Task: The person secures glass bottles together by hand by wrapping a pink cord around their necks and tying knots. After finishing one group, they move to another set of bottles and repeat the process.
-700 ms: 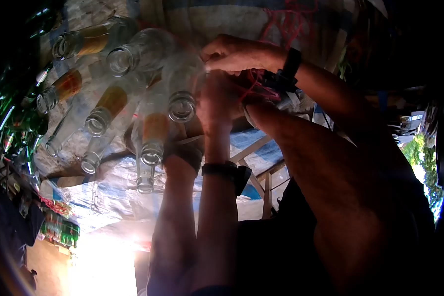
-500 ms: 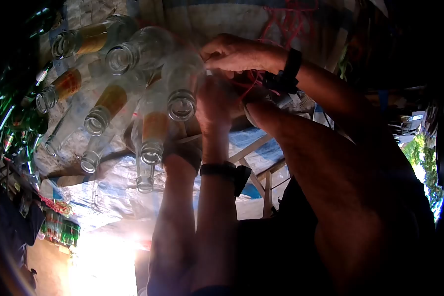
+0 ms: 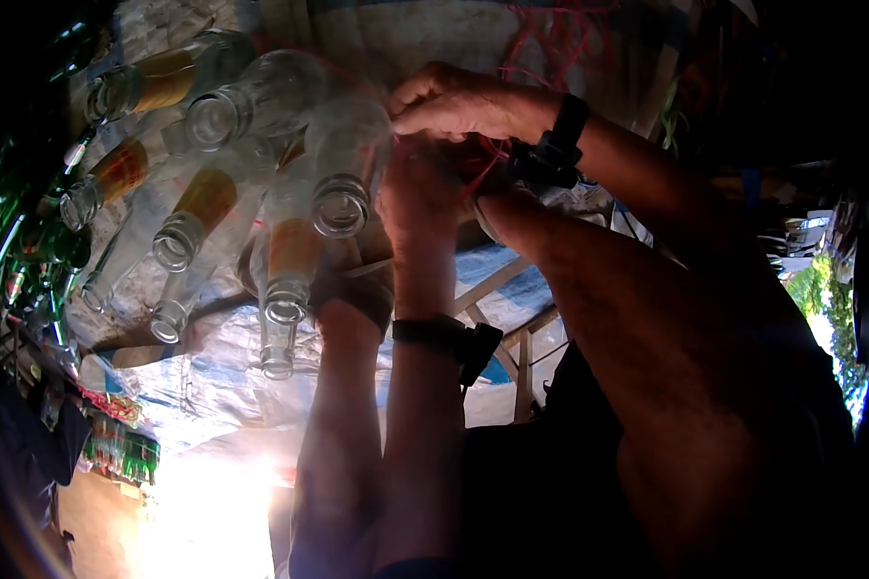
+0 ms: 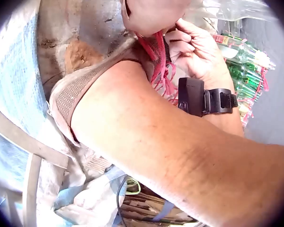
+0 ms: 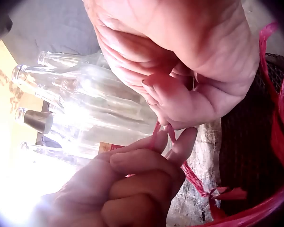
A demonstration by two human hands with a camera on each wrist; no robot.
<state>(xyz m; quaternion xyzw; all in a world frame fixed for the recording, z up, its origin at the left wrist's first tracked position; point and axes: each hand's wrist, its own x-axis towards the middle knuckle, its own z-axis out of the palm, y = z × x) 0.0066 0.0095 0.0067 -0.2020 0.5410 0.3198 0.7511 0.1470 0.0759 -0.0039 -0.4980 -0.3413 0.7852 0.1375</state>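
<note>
In the head view my left hand [image 3: 418, 198] and right hand [image 3: 454, 104] meet beside a cluster of clear glass bottles [image 3: 357, 135], some with yellow-orange labels. A thin red plastic string [image 5: 156, 135] runs between the two hands in the right wrist view. There, my right hand [image 5: 180, 61] curls its fingers and pinches the string from above, while my left hand [image 5: 137, 184] holds it below between bent fingers. The left wrist view has red strands [image 4: 161, 56] hanging beneath my left hand [image 4: 156, 14], with my right hand [image 4: 201, 52] close by.
Green bottles [image 3: 39, 241] are heaped at the far left. A green bundle [image 3: 121, 449] bound with red string stands lower left. My bent legs [image 3: 637, 328] and mesh shoe [image 4: 68, 101] flank the work. Loose red string [image 3: 560, 43] lies beyond, over worn sheeting [image 3: 212, 376].
The clear bottles have shifted slightly to the left in the head view. Both hands stay together at the string, with only small movements of the fingers and wrists.
</note>
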